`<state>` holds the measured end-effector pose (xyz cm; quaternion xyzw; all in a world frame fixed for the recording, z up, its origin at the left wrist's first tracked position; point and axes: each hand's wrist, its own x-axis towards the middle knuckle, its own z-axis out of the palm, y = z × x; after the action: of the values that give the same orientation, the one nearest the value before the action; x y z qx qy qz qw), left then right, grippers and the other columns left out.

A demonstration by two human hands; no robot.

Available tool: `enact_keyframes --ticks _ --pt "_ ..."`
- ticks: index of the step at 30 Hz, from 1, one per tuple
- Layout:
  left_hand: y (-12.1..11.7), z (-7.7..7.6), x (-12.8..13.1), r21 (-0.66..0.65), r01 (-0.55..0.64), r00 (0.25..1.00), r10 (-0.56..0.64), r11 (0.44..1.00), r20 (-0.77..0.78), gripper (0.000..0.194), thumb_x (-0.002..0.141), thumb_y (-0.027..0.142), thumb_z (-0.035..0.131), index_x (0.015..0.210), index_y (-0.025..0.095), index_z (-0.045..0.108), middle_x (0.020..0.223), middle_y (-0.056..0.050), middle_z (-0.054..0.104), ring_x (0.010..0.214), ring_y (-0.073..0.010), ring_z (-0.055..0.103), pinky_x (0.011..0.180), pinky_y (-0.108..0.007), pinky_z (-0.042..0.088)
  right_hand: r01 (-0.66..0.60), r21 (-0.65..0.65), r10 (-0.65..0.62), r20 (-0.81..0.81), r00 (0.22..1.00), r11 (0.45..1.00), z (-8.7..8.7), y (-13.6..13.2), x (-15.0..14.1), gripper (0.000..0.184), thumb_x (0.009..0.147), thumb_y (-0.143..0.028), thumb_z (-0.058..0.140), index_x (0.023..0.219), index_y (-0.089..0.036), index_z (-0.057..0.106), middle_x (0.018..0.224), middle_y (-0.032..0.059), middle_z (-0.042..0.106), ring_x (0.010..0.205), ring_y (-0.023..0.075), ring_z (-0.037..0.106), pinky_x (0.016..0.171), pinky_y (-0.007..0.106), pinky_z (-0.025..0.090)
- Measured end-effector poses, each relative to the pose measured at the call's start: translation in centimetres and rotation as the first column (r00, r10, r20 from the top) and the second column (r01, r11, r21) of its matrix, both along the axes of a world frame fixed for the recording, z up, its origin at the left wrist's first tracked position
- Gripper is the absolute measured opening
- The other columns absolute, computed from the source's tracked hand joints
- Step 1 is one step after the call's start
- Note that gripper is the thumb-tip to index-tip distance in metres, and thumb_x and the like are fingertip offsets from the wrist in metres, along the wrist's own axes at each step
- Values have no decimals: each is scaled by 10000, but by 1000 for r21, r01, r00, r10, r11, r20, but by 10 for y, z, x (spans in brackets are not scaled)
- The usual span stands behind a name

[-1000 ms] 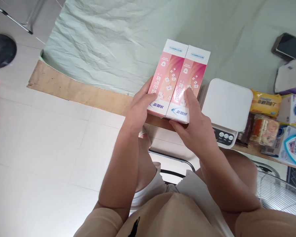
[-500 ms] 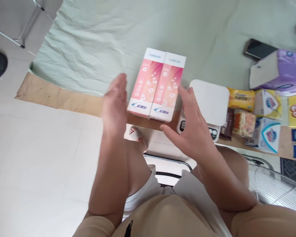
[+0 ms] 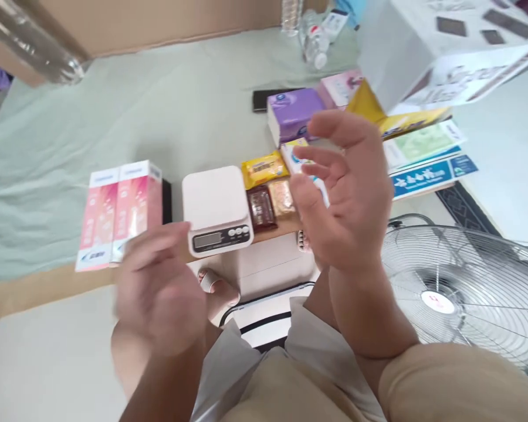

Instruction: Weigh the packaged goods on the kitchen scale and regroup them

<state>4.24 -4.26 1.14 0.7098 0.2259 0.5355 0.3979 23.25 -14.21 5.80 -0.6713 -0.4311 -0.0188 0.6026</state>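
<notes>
Towards the near edge of the cloth-covered table, left of the white scale and apart from it, we find two pink-and-white cartons side by side, their long sides running inward from that edge. We note the left hand before their near right corner, blurred; its fingers look half bent and loosely parted. We see nothing held and cannot tell whether it touches the cartons. We observe the right hand raised, fingers curled with the thumb apart from them, grasping nothing. Right of the scale we record a yellow packet and a brown packet. We judge the cartons fairly light, stiff but crushable, their printed faces smooth and perhaps slippery. We would advise palms against the two outer long sides, pressing gently.
</notes>
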Motion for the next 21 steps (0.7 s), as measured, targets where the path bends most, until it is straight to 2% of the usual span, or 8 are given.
enact_keyframes --ticks 2,5,9,12,15,17,19,21 --pt "-22 -2 41 72 161 987 -158 984 -38 289 953 335 682 1222 261 755 1132 -70 747 1081 -256 704 984 -435 581 183 72 -180 -47 983 980 -5 -20 38 314 986 -325 533 1298 -318 568 1318 58 674 1156 209 725 1008 421 640" --pt "-53 -2 112 43 355 910 -335 934 -245 266 963 189 634 1221 225 690 1136 -78 749 1073 -221 723 950 -367 598 449 111 -434 -138 890 886 -23 -49 93 201 969 -330 539 1162 -299 584 1171 55 654 1105 217 714 963 431 623" --pt "-85 -7 212 215 461 849 -357 861 -389 183 971 190 617 1149 180 659 1160 -106 776 1116 -220 731 999 -360 592 638 67 -600 -281 750 767 -43 -78 138 146 922 -308 561 1066 -286 572 1143 46 632 1097 222 689 913 419 604" --pt "-97 -14 275 301 479 777 -239 825 -582 323 986 303 654 1268 144 665 1397 -177 713 1334 -298 650 1148 -450 521 676 43 -609 -394 688 736 -42 -88 149 147 899 -318 579 1039 -277 564 1116 34 637 997 188 679 876 383 599" --pt "-102 -15 313 309 463 629 -61 831 -775 509 961 354 716 1422 159 625 1573 -199 590 1474 -370 528 1219 -524 445 689 34 -589 -489 643 724 -38 -90 152 158 870 -305 594 1019 -264 562 1084 25 628 957 162 666 836 347 597" --pt "-102 -14 326 302 462 542 4 834 -840 502 970 298 699 1453 191 621 1563 -189 585 1449 -377 533 1210 -531 438 689 42 -576 -513 636 723 -39 -91 154 162 868 -302 589 1021 -257 562 1078 23 624 964 156 671 858 353 606" --pt "-101 -14 333 290 444 506 30 848 -862 438 980 214 651 1418 220 651 1484 -174 616 1368 -369 571 1173 -528 456 680 45 -586 -468 661 732 -45 -93 157 152 912 -322 560 1054 -267 566 1092 26 628 1003 166 693 908 382 617" --pt "-99 -18 335 267 435 524 -1 860 -852 424 956 147 641 1371 225 674 1404 -172 621 1296 -361 588 1137 -523 474 667 14 -621 -351 701 745 -54 -99 160 196 991 -377 499 1150 -297 581 1150 47 639 1087 202 716 924 415 626"
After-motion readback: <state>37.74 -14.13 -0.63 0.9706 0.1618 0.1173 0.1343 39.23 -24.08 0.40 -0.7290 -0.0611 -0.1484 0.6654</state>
